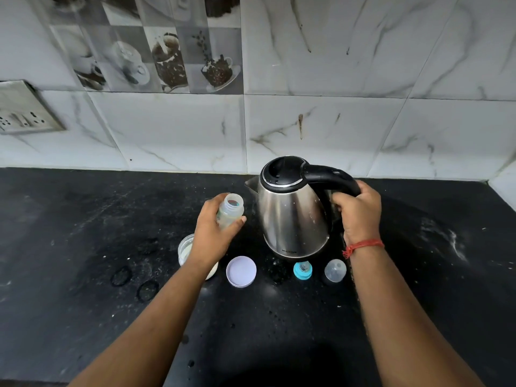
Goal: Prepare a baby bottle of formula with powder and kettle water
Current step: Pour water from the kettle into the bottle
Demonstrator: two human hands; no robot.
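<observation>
Stainless steel, with a black lid and handle: the kettle (293, 216) hangs just above the black stone worktop (83, 261), carried by my right hand (358, 216), whose fingers are wrapped tight round the lower part of the handle. A red thread is tied on that wrist. Just left of the kettle, my left hand (215, 233) grips the open baby bottle (230, 209), thumb across the front and fingers behind, the mouth tipped slightly towards the kettle's spout, which points at it from close by. I cannot tell whether powder or water lies inside the bottle.

I judge the step in hand to be pouring the kettle water. The next move calls for bringing spout over bottle mouth and tipping slowly, since the opening is narrow and the water may be hot.

Below my left wrist sits an open jar (185, 248) of pale powder, its round lid (241, 271) beside it. Between my forearms lie the blue-ringed teat (303, 270) and clear cap (335, 270).
</observation>
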